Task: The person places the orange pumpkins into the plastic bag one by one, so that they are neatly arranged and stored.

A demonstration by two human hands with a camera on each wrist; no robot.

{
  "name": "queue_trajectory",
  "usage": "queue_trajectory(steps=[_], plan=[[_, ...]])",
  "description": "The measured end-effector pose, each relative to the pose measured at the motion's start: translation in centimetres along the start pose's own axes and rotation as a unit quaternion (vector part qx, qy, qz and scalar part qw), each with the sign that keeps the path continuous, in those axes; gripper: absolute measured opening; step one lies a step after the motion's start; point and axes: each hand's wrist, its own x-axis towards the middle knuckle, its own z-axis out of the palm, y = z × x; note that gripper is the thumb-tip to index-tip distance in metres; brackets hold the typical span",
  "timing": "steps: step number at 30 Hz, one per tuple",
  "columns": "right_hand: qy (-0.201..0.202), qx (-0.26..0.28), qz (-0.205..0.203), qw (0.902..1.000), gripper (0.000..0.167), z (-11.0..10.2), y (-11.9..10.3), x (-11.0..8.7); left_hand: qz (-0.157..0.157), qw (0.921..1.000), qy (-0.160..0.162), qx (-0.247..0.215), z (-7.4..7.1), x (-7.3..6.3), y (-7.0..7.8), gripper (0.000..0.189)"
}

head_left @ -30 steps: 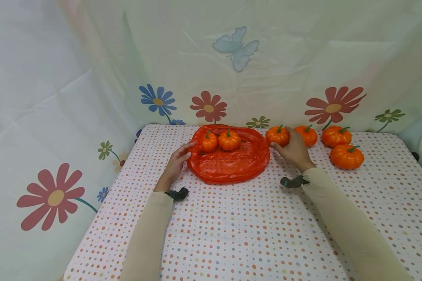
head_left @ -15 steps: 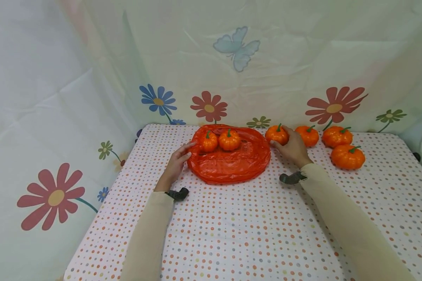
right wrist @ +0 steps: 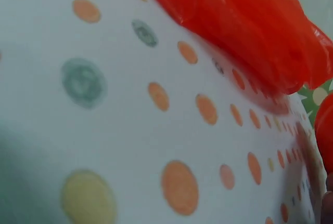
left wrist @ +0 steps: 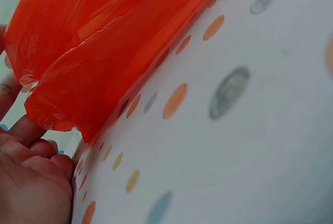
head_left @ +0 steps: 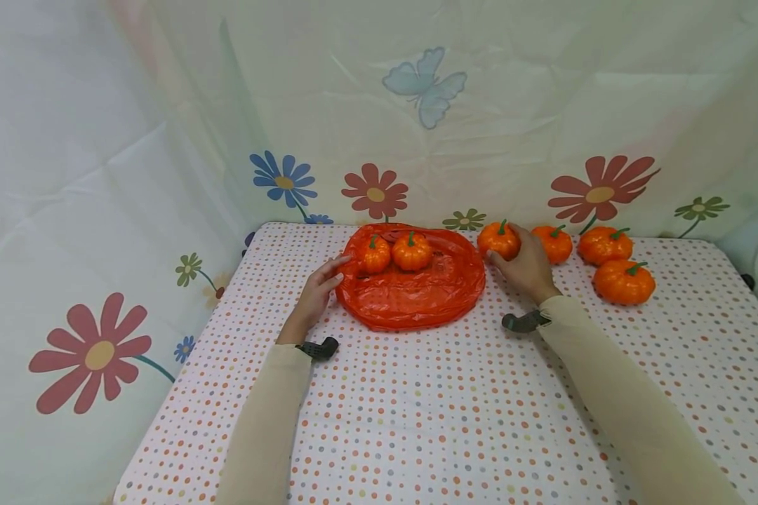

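Observation:
A red plastic bag (head_left: 410, 301) lies spread in a round shape on the table, with two small orange pumpkins (head_left: 412, 252) inside its far left part. My left hand (head_left: 314, 294) is at the bag's left side, its extended fingers touching the rim. In the left wrist view, some of those fingers pass behind the red plastic (left wrist: 88, 73). Just right of the bag, my right hand (head_left: 528, 266) grips another small pumpkin (head_left: 497, 242), thumb in front and fingers round its far right side. Only a sliver of that pumpkin (right wrist: 325, 135) shows in the right wrist view.
Several more pumpkins stand to the right of my right hand: one (head_left: 554, 244) close beside it, then a larger one (head_left: 604, 245) and another (head_left: 624, 283) nearer me. A dotted cloth covers the table (head_left: 417, 414). A flowered curtain (head_left: 499, 140) hangs behind the far edge.
My right wrist has shifted slightly left and away from me, and the pumpkin in that hand sits a touch higher. My left hand and the bag look unchanged.

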Motion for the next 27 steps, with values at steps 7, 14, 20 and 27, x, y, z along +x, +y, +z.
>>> queue_trajectory(steps=[7, 14, 20, 27], plan=[[0.034, 0.02, -0.046, 0.9982, 0.078, -0.2, -1.3, -0.4, -0.004, 1.0, -0.006, 0.004, -0.1, -0.1, 0.3, 0.044], [0.048, 0.031, -0.095, 0.9939, 0.075, -0.3, -3.4, -1.4, 0.0, 0.9999, -0.001, -0.013, -0.1, 0.0, 0.1, 0.045], [-0.001, 0.031, -0.101, 0.9944, 0.076, 0.2, -4.8, -1.9, 0.004, 0.9999, 0.001, -0.014, -0.1, 0.1, -0.1, 0.045], [-0.007, 0.016, -0.144, 0.9895, 0.074, 1.4, -5.4, -1.7, -0.001, 0.9999, -0.004, -0.01, 0.0, -0.1, 0.2, 0.045]])
